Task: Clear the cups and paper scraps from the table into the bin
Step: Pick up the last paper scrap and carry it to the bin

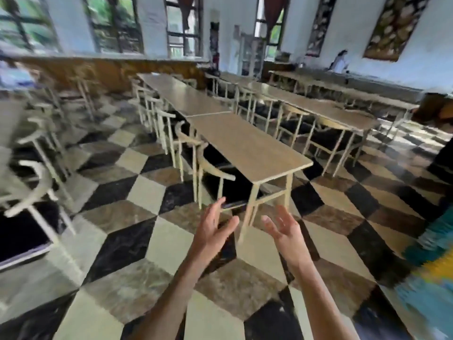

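My left hand and my right hand are held out in front of me over the checkered floor, palms facing each other, fingers spread, nothing in either. Just beyond them stands the near end of a long wooden table, its top bare in this blurred view. No cups, paper scraps or bin can be made out.
Pale chairs line the table's left side, and more chairs stand at the far left. A second row of tables runs to the right. A blurred blue and yellow object sits at the right edge. A person stands far back.
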The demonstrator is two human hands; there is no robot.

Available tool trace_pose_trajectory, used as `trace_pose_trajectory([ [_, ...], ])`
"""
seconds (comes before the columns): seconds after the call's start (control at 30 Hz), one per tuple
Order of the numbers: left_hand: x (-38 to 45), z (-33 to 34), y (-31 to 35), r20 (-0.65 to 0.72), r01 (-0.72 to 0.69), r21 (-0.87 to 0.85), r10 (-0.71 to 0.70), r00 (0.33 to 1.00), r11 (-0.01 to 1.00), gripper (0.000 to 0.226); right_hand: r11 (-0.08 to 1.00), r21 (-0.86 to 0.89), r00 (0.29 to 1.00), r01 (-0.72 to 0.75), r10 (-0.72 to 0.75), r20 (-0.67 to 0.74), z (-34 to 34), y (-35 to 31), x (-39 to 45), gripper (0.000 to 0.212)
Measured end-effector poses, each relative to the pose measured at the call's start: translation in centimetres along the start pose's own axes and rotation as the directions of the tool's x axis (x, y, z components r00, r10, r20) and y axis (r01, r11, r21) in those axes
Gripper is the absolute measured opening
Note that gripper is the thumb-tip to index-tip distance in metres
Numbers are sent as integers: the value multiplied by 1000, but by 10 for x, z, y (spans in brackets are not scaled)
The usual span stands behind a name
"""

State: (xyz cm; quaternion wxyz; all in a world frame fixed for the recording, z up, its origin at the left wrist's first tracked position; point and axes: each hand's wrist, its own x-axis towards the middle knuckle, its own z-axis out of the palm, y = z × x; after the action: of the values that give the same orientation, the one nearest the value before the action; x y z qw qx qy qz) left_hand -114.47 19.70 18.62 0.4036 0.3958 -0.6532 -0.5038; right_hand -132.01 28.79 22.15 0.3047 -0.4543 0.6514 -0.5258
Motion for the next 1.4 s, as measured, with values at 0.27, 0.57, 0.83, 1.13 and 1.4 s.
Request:
trace_pose_trajectory([
  [0.27, -79, -314, -55, -521, 129, 44, -88, 849, 991, 56, 995, 75, 877, 63, -91, 472, 327, -68, 9, 62],
  [0.57, -170, -510, -110, -823, 264, 2, -148, 549, 965, 54, 997, 76, 625, 27, -77, 777, 574, -121, -33, 59],
  [0.83, -181, -612, -145, -887, 311, -96, -223, 403, 946, 55, 995, 88, 436, 43, -97, 895, 724, -126, -15, 63],
  [1.13, -154, -694, -179, -911, 397, -249, -353, 214, 883, 59, 999, 2, 247, 33, -10, 969, 854, -117, 12, 60],
  [1.4, -141, -758, -253, -836, 455, -427, -533, 130, 781, 53, 987, -160, 231, 4, 155, 961, 942, -80, 10, 60],
])
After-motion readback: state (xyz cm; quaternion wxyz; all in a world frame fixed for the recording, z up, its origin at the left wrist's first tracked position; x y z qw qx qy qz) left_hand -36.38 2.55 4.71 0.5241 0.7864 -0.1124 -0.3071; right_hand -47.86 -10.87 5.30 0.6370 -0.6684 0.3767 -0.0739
